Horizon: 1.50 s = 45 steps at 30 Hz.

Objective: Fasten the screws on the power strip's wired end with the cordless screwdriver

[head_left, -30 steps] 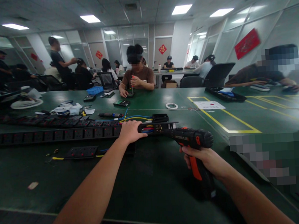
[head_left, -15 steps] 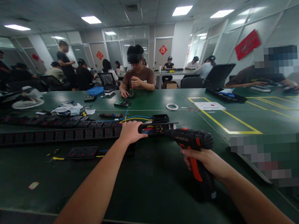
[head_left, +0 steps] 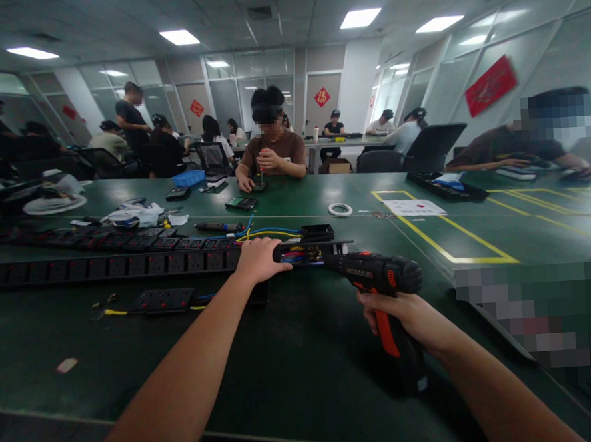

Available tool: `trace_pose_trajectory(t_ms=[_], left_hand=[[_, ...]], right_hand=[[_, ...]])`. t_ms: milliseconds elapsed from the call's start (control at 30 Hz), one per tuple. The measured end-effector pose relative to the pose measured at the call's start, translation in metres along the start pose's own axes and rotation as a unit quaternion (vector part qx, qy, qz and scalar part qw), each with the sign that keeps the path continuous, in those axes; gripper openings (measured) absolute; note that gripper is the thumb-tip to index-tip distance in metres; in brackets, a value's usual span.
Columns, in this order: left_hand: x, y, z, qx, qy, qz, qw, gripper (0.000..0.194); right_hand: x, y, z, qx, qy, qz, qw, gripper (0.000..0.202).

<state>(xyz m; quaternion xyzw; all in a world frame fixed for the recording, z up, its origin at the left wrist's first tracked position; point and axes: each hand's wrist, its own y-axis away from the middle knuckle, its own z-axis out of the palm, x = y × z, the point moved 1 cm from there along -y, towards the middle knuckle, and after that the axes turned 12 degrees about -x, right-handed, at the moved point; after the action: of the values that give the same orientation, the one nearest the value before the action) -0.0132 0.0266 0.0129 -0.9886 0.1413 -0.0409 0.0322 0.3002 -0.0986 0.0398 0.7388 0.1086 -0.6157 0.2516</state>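
Note:
My left hand point(head_left: 260, 260) grips the right part of a long black power strip point(head_left: 143, 265), its thumb along the near side. Coloured wires point(head_left: 293, 255) show in the strip's open end, just right of the thumb. My right hand point(head_left: 398, 308) is wrapped round the handle of a black and orange power drill point(head_left: 379, 271). The drill points left, its tip at the strip's right end; the exact contact point is too small to tell. Blue and yellow wires point(head_left: 271, 232) run behind my left hand.
A socket module point(head_left: 165, 300) with yellow wire lies in front of the strip. Behind are more strips point(head_left: 126, 241), a screwdriver-like tool point(head_left: 218, 228), a white tape roll point(head_left: 339, 209) and a paper point(head_left: 413, 208). Across the green table point(head_left: 295, 374), a person point(head_left: 276, 155) works on a small device.
The drill tip has shifted very slightly at the strip's end. Both hands keep nearly the same place and the same grips.

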Motion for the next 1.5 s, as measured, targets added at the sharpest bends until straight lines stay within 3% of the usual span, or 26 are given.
trace_pose_trajectory(t_ms=[1500], left_hand=[[0.001, 0.0004, -0.0005, 0.0, 0.002, 0.0, 1.0, 0.074]], right_hand=[[-0.0015, 0.0002, 0.0038, 0.007, -0.02, -0.008, 1.0, 0.042]])
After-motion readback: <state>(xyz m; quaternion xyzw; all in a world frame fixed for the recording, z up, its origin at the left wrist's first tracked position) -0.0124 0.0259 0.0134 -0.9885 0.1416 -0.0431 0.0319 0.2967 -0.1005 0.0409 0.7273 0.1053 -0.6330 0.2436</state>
